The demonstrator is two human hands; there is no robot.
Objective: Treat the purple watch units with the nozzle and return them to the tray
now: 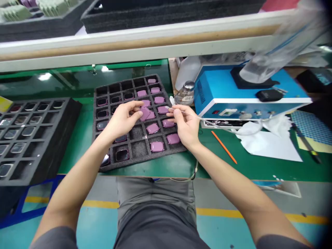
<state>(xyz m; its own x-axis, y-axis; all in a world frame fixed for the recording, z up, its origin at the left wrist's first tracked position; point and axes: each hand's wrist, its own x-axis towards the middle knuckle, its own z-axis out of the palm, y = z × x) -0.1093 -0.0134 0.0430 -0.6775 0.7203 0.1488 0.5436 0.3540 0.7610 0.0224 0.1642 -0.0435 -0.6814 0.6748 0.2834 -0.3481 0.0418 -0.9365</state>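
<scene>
A purple case (pixel 144 113) is hanging over the black foam tray (pixel 141 161), between the two hands; the left hand (pixel 126 117) is touching it and so lying nearer, with the right hand (pixel 186 126) sitting apart on its other side; its long axis is seemingly slanting, though the cases beneath are blurring the outline. The left thumb and forefinger are pinching its edge, almost together; the right hand is loosely curling, its fingertips gripping a thin clear tube (pixel 190 113) whose tip is pointing leftward.

Head camera looks down over the bench (pixel 269 169)
</scene>
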